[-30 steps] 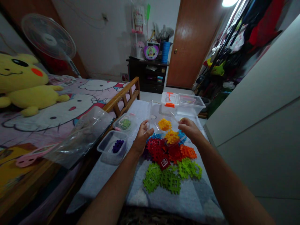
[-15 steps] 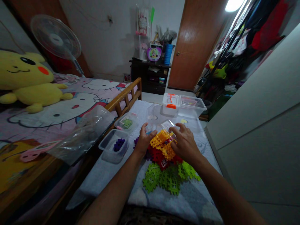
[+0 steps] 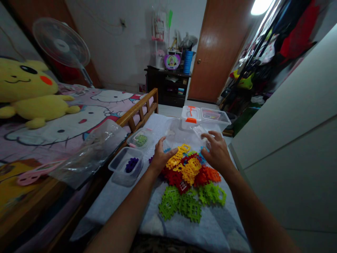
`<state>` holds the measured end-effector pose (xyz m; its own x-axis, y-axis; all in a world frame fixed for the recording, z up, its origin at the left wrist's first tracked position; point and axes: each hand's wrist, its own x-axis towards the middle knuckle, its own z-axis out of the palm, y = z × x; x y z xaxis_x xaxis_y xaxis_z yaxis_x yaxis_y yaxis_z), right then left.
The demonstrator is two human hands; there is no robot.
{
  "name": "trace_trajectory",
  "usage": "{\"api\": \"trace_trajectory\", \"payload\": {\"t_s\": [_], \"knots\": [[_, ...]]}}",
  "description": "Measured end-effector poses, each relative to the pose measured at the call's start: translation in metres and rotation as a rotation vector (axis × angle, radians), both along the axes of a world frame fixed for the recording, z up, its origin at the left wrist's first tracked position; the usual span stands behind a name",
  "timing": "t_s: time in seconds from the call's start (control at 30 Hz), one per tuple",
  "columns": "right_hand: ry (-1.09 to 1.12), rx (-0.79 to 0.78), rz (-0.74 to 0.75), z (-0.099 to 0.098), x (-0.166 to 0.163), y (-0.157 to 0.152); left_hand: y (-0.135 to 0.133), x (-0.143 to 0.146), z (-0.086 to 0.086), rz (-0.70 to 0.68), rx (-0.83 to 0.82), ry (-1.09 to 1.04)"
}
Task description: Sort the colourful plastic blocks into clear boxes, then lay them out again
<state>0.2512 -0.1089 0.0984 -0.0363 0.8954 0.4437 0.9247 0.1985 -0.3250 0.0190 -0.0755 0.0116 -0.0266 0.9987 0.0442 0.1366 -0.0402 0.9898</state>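
Observation:
Colourful plastic interlocking building pieces lie heaped in front of me. Yellow pieces (image 3: 191, 170) rest on top, red pieces (image 3: 172, 176) under them, orange pieces (image 3: 212, 174) at the right and green pieces (image 3: 189, 206) nearest me. My left hand (image 3: 161, 156) is at the heap's left side, thumb and fingers apart, holding nothing. To the right of the heap, my right hand (image 3: 216, 153) has its fingers curled at a clear plastic bag (image 3: 181, 131) with a white label (image 3: 198, 132). The bag's near edge is partly hidden by the fingers.
On the left stand a clear tub (image 3: 116, 167) with purple pieces (image 3: 131, 164) and a clear container (image 3: 134, 140) with green ones. Lidded boxes (image 3: 191, 117) stand at the far end. A wooden bed rail (image 3: 137, 112) runs along the left, a pale cabinet (image 3: 292, 140) along the right.
My right hand and the labelled bag have moved right and away from the heap, uncovering yellow, orange and blue pieces. My left hand has hardly moved.

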Motion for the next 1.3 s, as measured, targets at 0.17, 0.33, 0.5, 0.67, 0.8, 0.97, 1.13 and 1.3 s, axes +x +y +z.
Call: {"api": "trace_trajectory", "payload": {"t_s": [0.17,0.33,0.5,0.67,0.8,0.97,1.13,1.3], "knots": [[0.637,-0.203,-0.056,0.000,0.020,0.037,0.008,0.002,0.023,-0.055,0.172,0.142],[1.064,-0.237,-0.141,-0.025,-0.003,0.057,0.008,0.026,0.032,0.003,-0.018,-0.007],[1.087,-0.128,-0.126,-0.056,-0.047,0.062,0.015,0.050,0.026,0.129,-0.121,0.031],[1.238,-0.053,-0.182,-0.067,-0.072,0.069,0.026,0.052,0.012,0.189,-0.141,0.065],[1.356,-0.087,-0.147,-0.069,-0.078,0.073,0.032,0.045,0.005,0.151,-0.133,0.109],[1.423,-0.109,-0.103,-0.071,-0.081,0.075,0.040,0.038,0.002,0.138,-0.126,0.175],[1.463,-0.162,-0.081,-0.072,-0.083,0.079,0.047,0.033,0.002,0.102,-0.181,0.255],[1.461,-0.222,-0.086,-0.067,-0.077,0.084,0.056,0.031,0.010,0.132,-0.209,0.290]]}}
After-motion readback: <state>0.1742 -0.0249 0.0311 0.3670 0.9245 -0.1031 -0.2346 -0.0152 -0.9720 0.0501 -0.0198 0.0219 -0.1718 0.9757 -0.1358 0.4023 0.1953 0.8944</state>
